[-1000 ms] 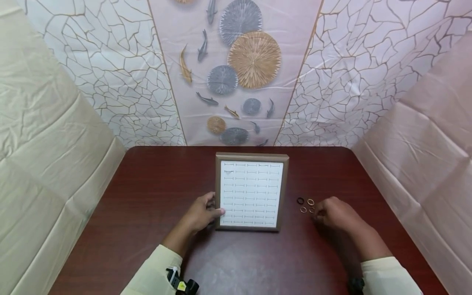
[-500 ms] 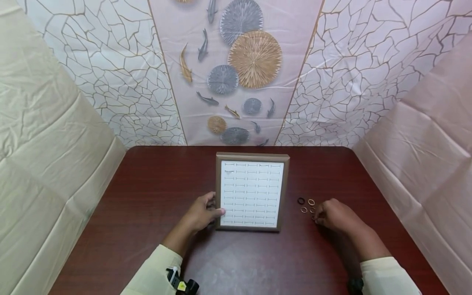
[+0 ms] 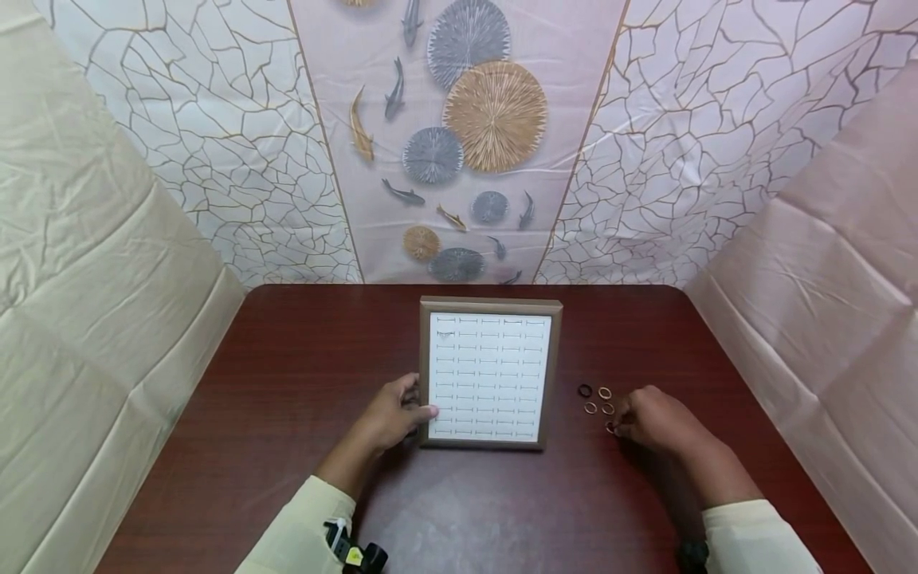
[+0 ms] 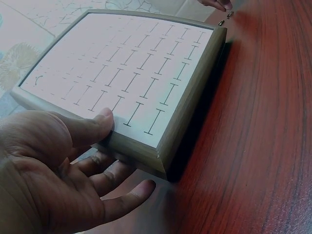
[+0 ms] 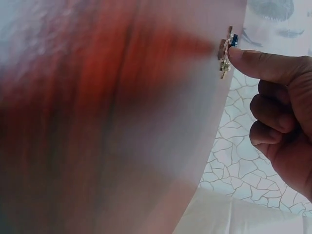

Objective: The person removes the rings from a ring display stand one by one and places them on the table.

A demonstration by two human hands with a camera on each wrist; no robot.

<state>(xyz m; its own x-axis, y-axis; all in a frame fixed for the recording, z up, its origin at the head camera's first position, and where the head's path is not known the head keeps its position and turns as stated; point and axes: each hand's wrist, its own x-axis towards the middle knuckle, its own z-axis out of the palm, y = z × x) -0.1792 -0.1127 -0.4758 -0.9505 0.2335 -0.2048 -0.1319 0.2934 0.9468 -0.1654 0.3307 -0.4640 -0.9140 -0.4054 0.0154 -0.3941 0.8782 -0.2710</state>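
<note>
A ring display board [image 3: 490, 378] with a wooden frame and a white, slotted face leans up on the table, tilted back. My left hand [image 3: 390, 414] grips its left edge, thumb [image 4: 105, 121] on the white face and fingers behind the frame. One small glinting ring [image 3: 445, 334] sits in a slot near the board's upper left. To the right of the board, my right hand [image 3: 649, 416] pinches a ring [image 3: 610, 428] low at the table, its other fingers curled in the right wrist view. Beside it lie a dark ring [image 3: 585, 391] and several gold-coloured rings [image 3: 605, 393].
The dark red wooden table [image 3: 301, 383] ends at a patterned back cloth [image 3: 502, 199]. Pale padded panels [image 3: 810, 279] flank it on both sides. A strapped device [image 3: 353, 550] sits on the left wrist.
My right fingers have shifted slightly, and the ring at their tips shows more plainly. The left hand and the board have stayed in place.
</note>
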